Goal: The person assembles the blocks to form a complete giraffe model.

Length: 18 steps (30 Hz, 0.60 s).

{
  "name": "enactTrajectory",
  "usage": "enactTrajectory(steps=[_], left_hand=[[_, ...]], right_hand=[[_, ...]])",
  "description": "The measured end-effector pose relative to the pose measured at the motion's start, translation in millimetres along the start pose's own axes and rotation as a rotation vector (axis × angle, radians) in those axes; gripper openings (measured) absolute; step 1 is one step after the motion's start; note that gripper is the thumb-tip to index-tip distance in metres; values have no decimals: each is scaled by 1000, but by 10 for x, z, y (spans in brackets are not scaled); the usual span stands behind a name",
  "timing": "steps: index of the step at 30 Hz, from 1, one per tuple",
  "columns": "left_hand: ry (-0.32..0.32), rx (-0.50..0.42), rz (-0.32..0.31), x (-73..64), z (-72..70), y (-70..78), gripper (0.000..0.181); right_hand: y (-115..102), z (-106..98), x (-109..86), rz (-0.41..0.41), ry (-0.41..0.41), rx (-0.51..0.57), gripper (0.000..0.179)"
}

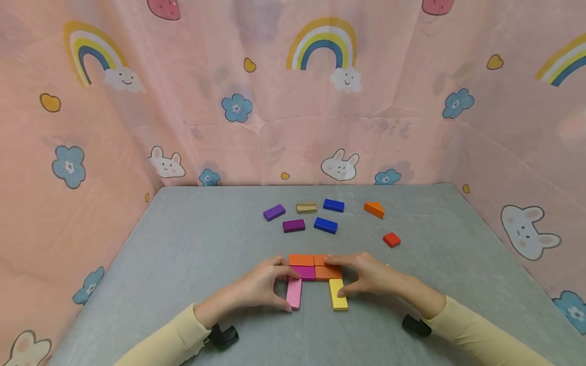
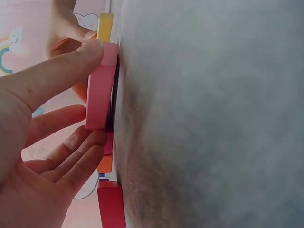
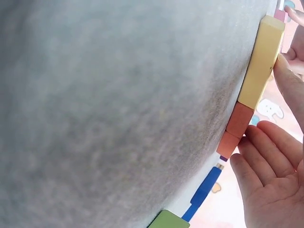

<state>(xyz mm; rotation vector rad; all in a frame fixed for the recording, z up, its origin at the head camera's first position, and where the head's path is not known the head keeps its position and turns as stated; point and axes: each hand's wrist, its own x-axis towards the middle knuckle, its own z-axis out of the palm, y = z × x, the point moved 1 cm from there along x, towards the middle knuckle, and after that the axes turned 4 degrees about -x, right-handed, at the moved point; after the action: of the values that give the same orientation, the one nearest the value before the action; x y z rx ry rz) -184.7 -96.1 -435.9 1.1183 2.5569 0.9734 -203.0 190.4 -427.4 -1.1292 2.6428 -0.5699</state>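
Observation:
My left hand (image 1: 267, 284) pinches a pink block (image 1: 294, 294) lengthwise, thumb at its near end and fingers at its far end. The pink block lies flat, touching a magenta block (image 1: 305, 273). Beside the magenta block is an orange block (image 1: 328, 273); two more orange blocks, a left one (image 1: 301, 260) and a right one (image 1: 319, 260), form the row behind. My right hand (image 1: 373, 273) rests its fingers on the right rear orange block and its thumb on a yellow block (image 1: 339, 300). The yellow block extends toward me from the front orange block.
Farther back lie purple (image 1: 274, 212), dark magenta (image 1: 294, 226), gold (image 1: 306, 208) and two blue blocks (image 1: 325, 225), an orange triangle (image 1: 374, 209) and a small red block (image 1: 391, 239). Wrist views show another red block (image 2: 111, 204) and a green block (image 3: 168, 220).

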Motion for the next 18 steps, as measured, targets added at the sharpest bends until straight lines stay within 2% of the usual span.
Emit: enactTrajectory(steps=[8, 14, 18], left_hand=[[-10, 7, -4, -18, -1, 3, 58], [1, -75, 15, -59, -13, -49, 55], [-19, -105, 23, -60, -24, -80, 50]], right_hand=[[-8, -1, -5, 2, 4, 2, 70], [-5, 9, 1, 4, 0, -1, 70], [6, 13, 1, 8, -4, 1, 71]])
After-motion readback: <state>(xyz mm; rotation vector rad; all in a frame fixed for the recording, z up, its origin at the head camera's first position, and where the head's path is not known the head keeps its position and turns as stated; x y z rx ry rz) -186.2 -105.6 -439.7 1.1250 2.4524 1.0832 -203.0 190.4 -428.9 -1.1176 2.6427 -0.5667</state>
